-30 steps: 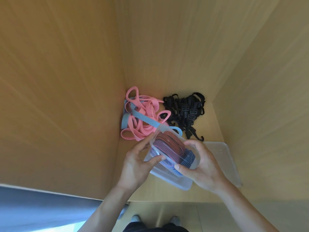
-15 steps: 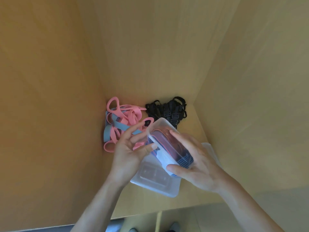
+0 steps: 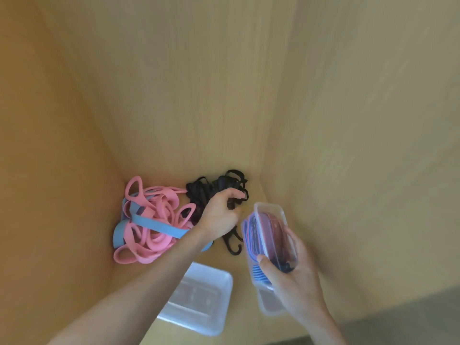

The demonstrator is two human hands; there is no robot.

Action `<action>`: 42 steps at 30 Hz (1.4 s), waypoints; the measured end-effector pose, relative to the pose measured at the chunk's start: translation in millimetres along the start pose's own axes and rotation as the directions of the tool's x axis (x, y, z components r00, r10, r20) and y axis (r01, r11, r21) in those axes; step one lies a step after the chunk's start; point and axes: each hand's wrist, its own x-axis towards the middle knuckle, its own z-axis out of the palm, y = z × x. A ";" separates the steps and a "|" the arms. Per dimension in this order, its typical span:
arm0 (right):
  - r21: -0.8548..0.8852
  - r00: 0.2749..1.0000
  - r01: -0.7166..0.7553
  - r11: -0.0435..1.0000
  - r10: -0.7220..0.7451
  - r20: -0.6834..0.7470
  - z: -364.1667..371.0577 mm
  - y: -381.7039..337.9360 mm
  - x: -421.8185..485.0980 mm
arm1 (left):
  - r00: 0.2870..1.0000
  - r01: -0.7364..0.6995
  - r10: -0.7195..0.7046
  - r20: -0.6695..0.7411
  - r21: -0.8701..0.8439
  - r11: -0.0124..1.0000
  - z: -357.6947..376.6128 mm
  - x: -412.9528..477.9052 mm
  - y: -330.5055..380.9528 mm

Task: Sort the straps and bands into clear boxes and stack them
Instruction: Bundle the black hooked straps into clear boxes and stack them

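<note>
Two loose heaps lie at the back of the cabinet shelf [image 3: 242,310]: pink and blue bands [image 3: 149,220] in the left corner and black straps [image 3: 224,181] just beside them. My left hand [image 3: 219,212] curls its fingers into the black straps, I judge to gather them for the empty clear box [image 3: 199,300] lying nearer the front. One hooked end trails below that hand. My right hand [image 3: 296,277] grips the filled clear box [image 3: 270,220], tilted and held aside to the right, probably to keep it out of the way. It is packed tight with red and blue straps.
</note>
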 end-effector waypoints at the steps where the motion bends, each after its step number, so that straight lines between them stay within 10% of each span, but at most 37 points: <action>1: -0.012 0.999 -0.023 1.000 0.023 -0.025 -0.5 2.3 -1.5 | 0.997 -0.048 0.037 0.066 0.178 0.983 4.2 14.7 -4.1; 6: -0.136 0.993 -0.069 0.988 0.055 -0.102 6.6 0.5 -8.7 | 0.888 -0.408 0.033 0.459 0.754 0.514 18.4 80.3 -26.0; 9: -0.267 0.987 -0.110 0.957 0.074 -0.142 12.8 -0.3 -5.5 | 0.796 -0.582 -0.071 0.601 0.793 0.183 29.2 103.9 -34.2; 12: -0.332 0.979 -0.110 0.937 0.045 -0.197 18.5 1.2 -1.6 | 0.760 -0.629 -0.142 0.634 0.773 0.080 37.7 122.1 -41.3; 22: -0.500 0.956 -0.160 0.851 0.008 -0.294 55.5 -2.7 60.1 | 0.810 -0.583 -0.070 0.582 0.813 0.015 11.3 131.4 -75.6; 42: -0.826 0.958 -0.204 0.526 -0.067 -0.279 122.4 37.9 202.8 | 0.908 -0.414 0.177 0.380 0.743 0.526 -42.7 79.7 -88.6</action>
